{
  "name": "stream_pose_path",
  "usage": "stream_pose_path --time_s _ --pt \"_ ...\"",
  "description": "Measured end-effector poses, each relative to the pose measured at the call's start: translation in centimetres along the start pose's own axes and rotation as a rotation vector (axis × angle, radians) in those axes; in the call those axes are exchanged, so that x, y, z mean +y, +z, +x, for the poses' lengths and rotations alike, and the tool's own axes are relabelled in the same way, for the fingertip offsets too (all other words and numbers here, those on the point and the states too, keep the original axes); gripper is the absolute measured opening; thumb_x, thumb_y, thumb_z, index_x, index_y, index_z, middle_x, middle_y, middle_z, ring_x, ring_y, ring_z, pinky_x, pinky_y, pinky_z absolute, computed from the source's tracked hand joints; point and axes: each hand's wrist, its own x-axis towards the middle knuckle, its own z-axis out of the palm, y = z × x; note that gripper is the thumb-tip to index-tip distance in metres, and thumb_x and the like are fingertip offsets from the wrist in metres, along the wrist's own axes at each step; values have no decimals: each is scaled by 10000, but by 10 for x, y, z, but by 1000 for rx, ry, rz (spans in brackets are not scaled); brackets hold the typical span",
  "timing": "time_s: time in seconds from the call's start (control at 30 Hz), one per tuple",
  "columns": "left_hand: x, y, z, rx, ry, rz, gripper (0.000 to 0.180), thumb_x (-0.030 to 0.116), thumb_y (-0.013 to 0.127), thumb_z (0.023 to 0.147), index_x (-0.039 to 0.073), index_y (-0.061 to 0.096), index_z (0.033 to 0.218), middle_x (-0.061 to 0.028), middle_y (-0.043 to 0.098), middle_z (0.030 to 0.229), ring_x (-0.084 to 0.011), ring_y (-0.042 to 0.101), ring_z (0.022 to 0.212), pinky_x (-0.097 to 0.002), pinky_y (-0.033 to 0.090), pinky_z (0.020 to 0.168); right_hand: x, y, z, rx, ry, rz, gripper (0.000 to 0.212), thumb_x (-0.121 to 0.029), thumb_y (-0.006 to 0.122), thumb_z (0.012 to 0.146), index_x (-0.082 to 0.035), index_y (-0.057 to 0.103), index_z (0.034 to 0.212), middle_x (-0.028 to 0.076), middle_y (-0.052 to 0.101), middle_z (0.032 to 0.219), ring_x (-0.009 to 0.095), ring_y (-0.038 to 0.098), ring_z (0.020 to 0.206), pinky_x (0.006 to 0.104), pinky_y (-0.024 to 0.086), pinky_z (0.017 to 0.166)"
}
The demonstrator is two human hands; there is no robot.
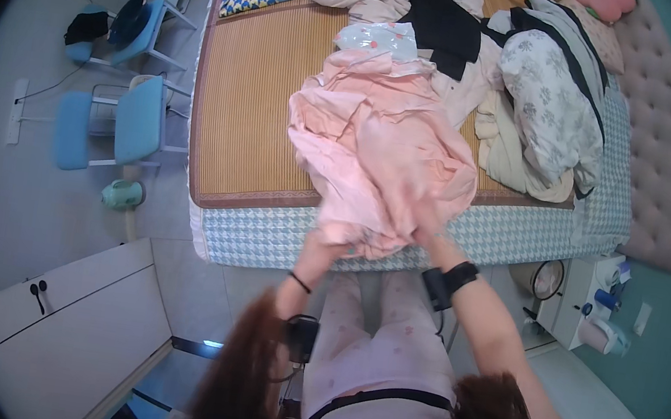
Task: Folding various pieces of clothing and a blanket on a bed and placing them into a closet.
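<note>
A large crumpled pink cloth (380, 131), perhaps a garment, is spread over the near part of the bed, its lower edge hanging toward me. My left hand (330, 238) is at its lower left edge, closed on the fabric, with the fingers mostly covered by folds. On the lower right part of the same cloth rests my right hand (426, 215); motion smears its fingers, so their grip is unclear. Just beyond the cloth lies a shiny, pale plastic packet (379, 37) with pink spots.
A bamboo mat (247, 105) covers the bed's checked sheet (264, 238). Black clothing (441, 20) and a grey-white patterned bundle (548, 110) lie beyond and to the right. Blue chairs (140, 126) stand left, a white cabinet (86, 304) at lower left, a nightstand (573, 300) at right.
</note>
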Motion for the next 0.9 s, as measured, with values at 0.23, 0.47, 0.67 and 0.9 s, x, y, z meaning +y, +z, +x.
stream_pose_path --time_s 0.23,0.47,0.67,0.9 --pt "105 -148 -58 310 251 -408 276 93 503 874 -15 535 1126 -72 610 974 -140 600 911 -272 491 807 -205 -135 -39 174 -443 158 481 -364 544 927 21 504 1212 129 590 1134 208 604 983 349 520 815" --pt "206 -216 -108 511 483 -332 252 182 466 951 2 539 1112 -74 614 1035 -162 612 927 -281 500 802 -370 -193 -136 273 -885 -20 406 -332 514 949 8 528 1171 83 612 1073 172 613 928 294 520 793" --pt "154 -142 -62 377 342 102 167 60 478 865 17 568 731 -8 523 677 -77 535 609 -278 453 505 -340 -232 -120 114 -725 -518 322 -267 594 877 -58 548 1118 10 595 949 119 559 866 295 458 758" --pt "90 12 -67 8 4 194 231 -2 533 752 -50 639 951 -36 631 867 -86 573 756 -205 459 628 -95 -52 -123 -399 434 -513 584 -463 527 908 -107 393 1351 142 501 1222 271 527 1121 431 483 880"
